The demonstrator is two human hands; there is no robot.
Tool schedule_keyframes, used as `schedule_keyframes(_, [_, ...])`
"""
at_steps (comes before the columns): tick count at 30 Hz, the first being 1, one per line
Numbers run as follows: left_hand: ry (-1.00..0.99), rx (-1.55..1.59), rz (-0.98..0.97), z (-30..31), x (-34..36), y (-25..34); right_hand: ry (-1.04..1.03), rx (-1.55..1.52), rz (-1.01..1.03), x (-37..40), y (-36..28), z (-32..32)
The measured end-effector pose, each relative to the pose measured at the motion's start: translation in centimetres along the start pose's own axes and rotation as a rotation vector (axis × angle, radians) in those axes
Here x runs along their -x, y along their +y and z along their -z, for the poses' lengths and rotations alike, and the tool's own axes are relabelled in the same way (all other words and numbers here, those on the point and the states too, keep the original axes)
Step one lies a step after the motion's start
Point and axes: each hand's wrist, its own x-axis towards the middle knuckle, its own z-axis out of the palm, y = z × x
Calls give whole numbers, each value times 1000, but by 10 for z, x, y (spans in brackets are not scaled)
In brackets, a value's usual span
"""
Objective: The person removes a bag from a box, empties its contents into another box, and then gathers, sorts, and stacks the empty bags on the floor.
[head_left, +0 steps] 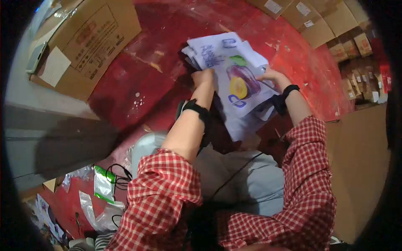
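A stack of white printed sheets (224, 83), showing a purple plum, a cut yellow half and a green leaf, is held in front of me over the red floor. My left hand (204, 78) is closed at the stack's left edge, its fingertips hidden under the layers. On the opposite side my right hand (272, 77) grips the right edge, with fingers lying on the printed face. The upper right corner is folded over, and the lower edge hangs loose toward my knees. Black straps circle both wrists.
A large cardboard box (94, 37) stands at upper left, with a phone-like device (37, 57) on its edge. More cartons (307, 21) line the upper right, and a cardboard panel (356, 167) is at right. A green-and-white packet (104, 184) and cables lie at lower left.
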Motion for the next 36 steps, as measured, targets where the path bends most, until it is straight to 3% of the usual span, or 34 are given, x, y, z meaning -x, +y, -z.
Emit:
schedule_keyframes(1, [-21,-1,7,3,3,-1,-9,-4,-60,-2,2,-7])
schedule_keyframes(3, [-86,13,36,5,39,15,-107,-17,59,-10,27,-9])
schedule_keyframes(6, [-89,29,49,-1,19,-1,-118,14,130,-14,58,-29])
schedule_keyframes(8, [-80,-131,82,4,11,-2,-136,-32,193,-3,73,-43])
schedule_keyframes(9, [-69,-149,92,1,-11,-13,-231,50,173,38,30,-37])
schedule_keyframes(10, [-67,-170,90,-3,-30,-25,-201,182,218,51,25,-38])
schedule_keyframes(12, [-32,-260,104,2,-33,-26,-300,318,113,31,47,-33])
schedule_keyframes(15, [-39,-216,120,10,-3,-16,187,479,10,31,46,-8])
schedule_keyframes(17, [15,-207,129,10,0,-14,445,568,114,15,65,-7])
schedule_keyframes(18, [17,-469,10,4,-11,-22,577,609,172,10,69,-6])
schedule_keyframes(19, [29,-728,-108,-1,-22,-32,439,608,148,4,72,-5])
schedule_keyframes(21, [150,-908,-213,7,0,-16,430,516,152,-17,79,-10])
schedule_keyframes(22, [240,-823,-199,12,37,3,418,479,150,-27,85,-9])
schedule_keyframes(24, [226,-627,-218,6,35,2,524,506,23,-30,89,10])
schedule_keyframes(26, [175,-472,-276,7,35,-5,715,379,27,-20,86,23])
schedule_keyframes(27, [253,-405,-287,0,31,-8,724,370,-5,-14,85,33])
schedule_keyframes(29, [106,-334,-305,2,12,-19,761,356,-72,1,85,56])
schedule_keyframes(30, [31,-289,-322,1,1,-24,782,390,-45,12,89,65])
schedule_keyframes(34, [71,-239,-202,0,-3,-24,837,548,2,61,74,82])
schedule_keyframes(35, [150,-364,-227,-2,0,-22,836,577,33,74,68,85])
schedule_keyframes(36, [95,-319,-226,-1,2,-22,833,606,62,86,63,88])
